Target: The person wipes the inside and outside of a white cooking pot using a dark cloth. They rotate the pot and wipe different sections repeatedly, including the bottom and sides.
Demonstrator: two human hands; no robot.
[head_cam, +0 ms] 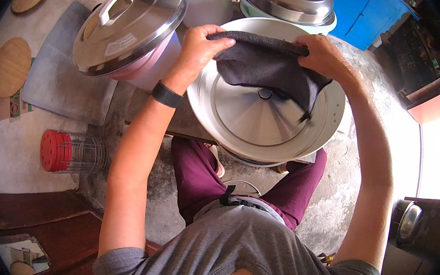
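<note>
My left hand [201, 52], with a black band on its wrist, pinches one top corner of a dark cloth [269, 62]. The other top corner is gripped by my right hand [321, 56]. Stretched between both hands, the cloth hangs over a large round metal pot [260, 151] with a shiny inner bottom, and one pointed end droops lower at the right. The pot rests on a low support between my knees. Whether the cloth touches the pot's inside, I cannot tell.
Left of the pot stands a pink container under a big steel lid [129, 29]. Beyond it are a white bucket [205, 1] and a steel-lidded basin [290, 5]. Red stacked stools [56, 151] stand by the left wall, and a blue cabinet [364, 18] at the back right.
</note>
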